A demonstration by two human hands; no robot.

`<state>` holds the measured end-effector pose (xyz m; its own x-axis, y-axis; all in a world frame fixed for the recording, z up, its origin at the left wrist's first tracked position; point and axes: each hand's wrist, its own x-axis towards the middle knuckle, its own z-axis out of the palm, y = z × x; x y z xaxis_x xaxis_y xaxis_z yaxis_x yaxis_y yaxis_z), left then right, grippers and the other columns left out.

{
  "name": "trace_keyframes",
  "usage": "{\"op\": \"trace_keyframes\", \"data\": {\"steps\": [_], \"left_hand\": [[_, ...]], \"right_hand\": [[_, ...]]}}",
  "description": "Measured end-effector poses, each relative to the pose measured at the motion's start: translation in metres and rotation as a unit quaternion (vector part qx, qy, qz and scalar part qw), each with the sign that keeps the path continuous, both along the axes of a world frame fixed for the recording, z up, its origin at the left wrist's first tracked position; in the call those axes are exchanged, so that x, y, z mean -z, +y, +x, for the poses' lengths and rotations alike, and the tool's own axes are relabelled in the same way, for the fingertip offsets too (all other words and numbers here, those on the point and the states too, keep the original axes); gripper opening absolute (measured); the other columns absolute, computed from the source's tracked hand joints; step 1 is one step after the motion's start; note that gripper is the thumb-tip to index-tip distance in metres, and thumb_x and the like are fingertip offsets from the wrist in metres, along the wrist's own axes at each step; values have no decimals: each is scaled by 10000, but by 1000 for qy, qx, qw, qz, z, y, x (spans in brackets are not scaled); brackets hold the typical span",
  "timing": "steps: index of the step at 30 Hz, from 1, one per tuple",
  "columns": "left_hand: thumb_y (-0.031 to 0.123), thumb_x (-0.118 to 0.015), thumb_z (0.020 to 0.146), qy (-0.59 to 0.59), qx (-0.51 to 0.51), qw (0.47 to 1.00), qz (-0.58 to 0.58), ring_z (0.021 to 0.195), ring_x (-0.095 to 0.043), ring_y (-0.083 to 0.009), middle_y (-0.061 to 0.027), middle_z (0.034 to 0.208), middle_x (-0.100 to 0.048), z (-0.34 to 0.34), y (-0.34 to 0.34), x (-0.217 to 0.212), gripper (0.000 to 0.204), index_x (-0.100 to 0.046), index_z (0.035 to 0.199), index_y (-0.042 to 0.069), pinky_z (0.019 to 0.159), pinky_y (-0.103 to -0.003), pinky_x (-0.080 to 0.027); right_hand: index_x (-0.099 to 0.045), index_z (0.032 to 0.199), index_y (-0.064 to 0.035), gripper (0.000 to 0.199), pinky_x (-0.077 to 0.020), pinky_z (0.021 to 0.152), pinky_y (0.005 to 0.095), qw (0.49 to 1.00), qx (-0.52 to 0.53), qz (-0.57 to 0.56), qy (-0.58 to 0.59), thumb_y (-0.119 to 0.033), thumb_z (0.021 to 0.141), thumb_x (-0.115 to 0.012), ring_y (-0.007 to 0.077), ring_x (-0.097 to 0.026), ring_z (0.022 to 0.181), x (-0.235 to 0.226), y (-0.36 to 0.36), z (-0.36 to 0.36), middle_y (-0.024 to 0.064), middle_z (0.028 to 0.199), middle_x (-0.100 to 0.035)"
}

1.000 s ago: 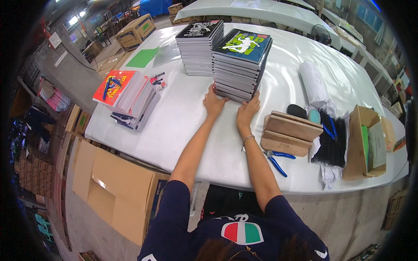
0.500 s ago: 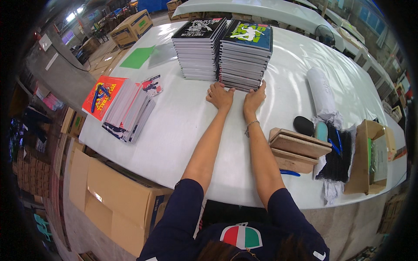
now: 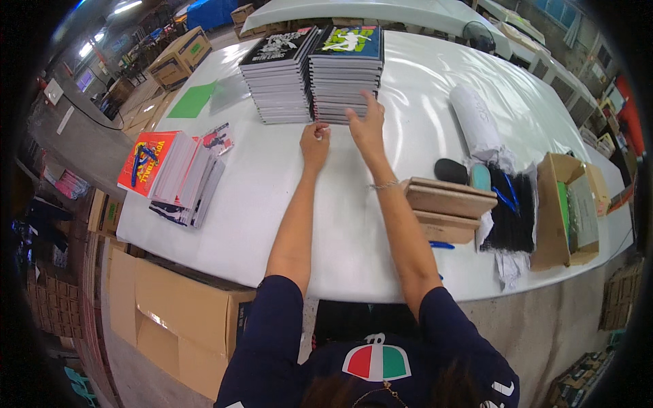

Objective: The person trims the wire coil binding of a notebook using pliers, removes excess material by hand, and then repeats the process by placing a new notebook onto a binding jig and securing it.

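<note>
Two tall stacks of spiral-bound notebooks stand side by side at the far middle of the white table (image 3: 272, 224). The left notebook stack (image 3: 279, 92) has a black cover on top; the right notebook stack (image 3: 345, 73) has a blue cover with a green and white figure. My left hand (image 3: 315, 144) rests low by the near foot of the stacks, its fingers curled in with nothing visible in them. My right hand (image 3: 368, 130) is raised at the near right corner of the right stack, thumb and fingers apart, holding nothing.
On the left lies a leaning pile of orange-covered notebooks (image 3: 153, 163) with a blue pen on top, beyond it a green sheet (image 3: 192, 100). At right are wooden blocks (image 3: 449, 200), a wrapped white roll (image 3: 473, 122), a black cloth (image 3: 507, 217) and an open carton (image 3: 554, 224).
Both hands have come off the stack's base. My left hand's fingers have curled, and my right hand has lifted and spread. The view has shifted, moving the stacks leftward in it.
</note>
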<state>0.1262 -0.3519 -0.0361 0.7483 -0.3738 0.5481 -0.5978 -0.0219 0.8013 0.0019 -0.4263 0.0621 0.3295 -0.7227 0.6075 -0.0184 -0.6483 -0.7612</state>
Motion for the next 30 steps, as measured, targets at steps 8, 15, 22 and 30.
{"op": "trace_keyframes", "data": {"steps": [8, 15, 22, 30], "left_hand": [[94, -660, 848, 24, 119, 990, 76, 847, -604, -162, -77, 930, -643, -39, 62, -10, 169, -694, 1005, 39, 801, -293, -486], [303, -624, 934, 113, 282, 909, 286, 975, -594, -161, -48, 1068, -610, -40, 152, -72, 389, -601, 1251, 78, 891, -313, -465], [315, -627, 931, 65, 248, 911, 323, 1003, -550, -133, -31, 1084, -564, -51, 259, -191, 417, -581, 1282, 95, 913, -288, -430], [269, -596, 928, 62, 157, 943, 286, 1027, -528, -117, -10, 1121, -536, -79, 316, -271, 437, -543, 1329, 105, 948, -281, -391]], "right_hand": [[-593, 1270, -95, 542, -408, 1006, 369, 902, -185, -72, 384, -358, 815, -729, 261, -533, 1192, -91, -6, -222, 122, 1261, -596], [-617, 1191, -116, 513, -410, 934, 431, 869, -135, -40, 474, -223, 711, -761, 318, -608, 1057, -47, -36, -286, 130, 1118, -660], [-637, 1137, -95, 444, -429, 887, 458, 914, -86, -109, 381, -139, 711, -755, 328, -613, 1034, -57, -8, -281, 113, 1078, -679], [-644, 1133, -108, 410, -424, 896, 499, 943, -49, -143, 297, -149, 737, -742, 321, -609, 1036, -69, 29, -225, 98, 1068, -684]]}}
